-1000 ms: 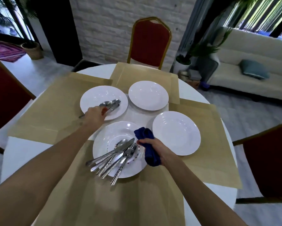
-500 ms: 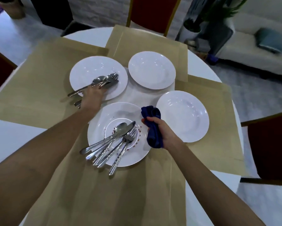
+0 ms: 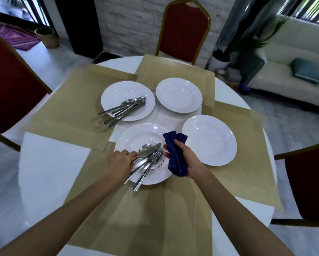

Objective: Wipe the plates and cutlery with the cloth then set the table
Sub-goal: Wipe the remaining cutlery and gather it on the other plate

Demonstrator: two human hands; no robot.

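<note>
the left hand [image 3: 120, 163] curls its fingers onto handles of the cutlery heap [image 3: 147, 159] on the speckled plate [image 3: 136, 133]; the right hand [image 3: 189, 159] grips the blue cloth [image 3: 173, 159] at that plate's right rim. beyond its far-left edge a cutlery bundle [image 3: 123, 109] looks wiped, i'd guess. plates and setting seemingly remain.

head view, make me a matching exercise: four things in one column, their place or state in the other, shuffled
1 blue cloth
2 near plate
3 far-left plate
4 left hand

a bears the far cutlery, which no hand touches
b gripped by the right hand
c speckled with red
d holds the near cutlery

Pairs: 1-b, 2-c, 3-a, 4-d
</note>
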